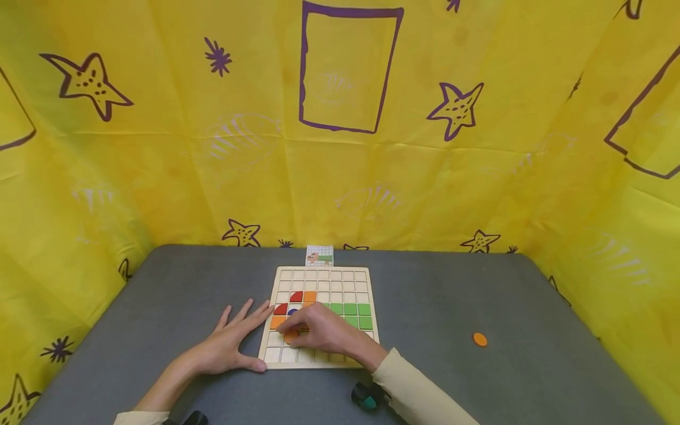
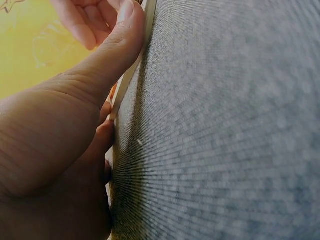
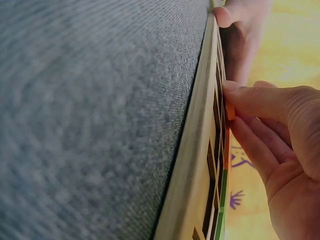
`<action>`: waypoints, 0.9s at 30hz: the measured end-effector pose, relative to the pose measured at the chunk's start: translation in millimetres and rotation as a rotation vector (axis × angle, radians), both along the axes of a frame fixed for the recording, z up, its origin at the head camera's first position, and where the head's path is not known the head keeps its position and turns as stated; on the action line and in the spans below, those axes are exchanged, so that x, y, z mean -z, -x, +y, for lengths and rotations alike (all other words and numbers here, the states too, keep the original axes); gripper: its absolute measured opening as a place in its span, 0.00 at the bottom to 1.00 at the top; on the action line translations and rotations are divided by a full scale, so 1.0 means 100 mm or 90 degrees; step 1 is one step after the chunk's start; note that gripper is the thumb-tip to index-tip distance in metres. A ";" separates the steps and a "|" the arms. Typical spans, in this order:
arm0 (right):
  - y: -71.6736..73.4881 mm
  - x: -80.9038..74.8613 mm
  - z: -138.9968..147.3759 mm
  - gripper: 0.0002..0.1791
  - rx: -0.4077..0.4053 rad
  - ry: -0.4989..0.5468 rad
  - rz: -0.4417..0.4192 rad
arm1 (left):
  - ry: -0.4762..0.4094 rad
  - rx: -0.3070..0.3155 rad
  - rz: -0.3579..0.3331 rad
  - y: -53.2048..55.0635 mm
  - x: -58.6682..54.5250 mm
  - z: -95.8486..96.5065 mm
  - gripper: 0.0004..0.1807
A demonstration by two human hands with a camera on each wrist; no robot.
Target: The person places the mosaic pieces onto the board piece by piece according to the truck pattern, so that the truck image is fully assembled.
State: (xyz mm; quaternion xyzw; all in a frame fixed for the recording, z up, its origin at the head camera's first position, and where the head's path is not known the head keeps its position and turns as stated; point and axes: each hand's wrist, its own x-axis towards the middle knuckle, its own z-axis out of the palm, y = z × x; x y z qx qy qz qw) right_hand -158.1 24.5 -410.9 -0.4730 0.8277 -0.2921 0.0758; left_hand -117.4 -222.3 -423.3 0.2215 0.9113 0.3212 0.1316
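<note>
A wooden grid board [image 1: 340, 275] lies on the grey table. My right hand [image 1: 329, 330] is over its lower left part, pinching an orange piece [image 1: 290, 337] between thumb and fingers. That orange piece [image 3: 230, 111] stands at the board's surface in the right wrist view; fingers partly cover its outline. Spread along the board's left side, my left hand [image 1: 225, 348] touches the edge with its fingertips and thumb. On the board are red quarter-round pieces [image 1: 296, 297], orange squares [image 1: 310, 296], a white-and-blue piece [image 1: 293, 310] partly hidden, and several green squares [image 1: 350, 309].
A small picture card [image 1: 319, 255] lies against the board's far edge. To the right, an orange disc [image 1: 480, 339] lies on the table [image 1: 435, 295]. Yellow patterned cloth [image 1: 340, 177] hangs behind and at both sides.
</note>
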 end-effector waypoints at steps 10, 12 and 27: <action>0.00 0.00 0.02 0.16 -0.004 0.008 0.001 | -0.001 0.003 0.007 0.00 0.01 -0.01 0.57; 0.00 0.01 0.04 0.16 -0.004 0.016 0.007 | -0.001 0.002 0.004 0.00 0.01 0.00 0.57; -0.01 -0.07 0.34 0.19 0.065 0.072 -0.071 | 0.009 -0.009 -0.012 0.01 0.02 0.01 0.58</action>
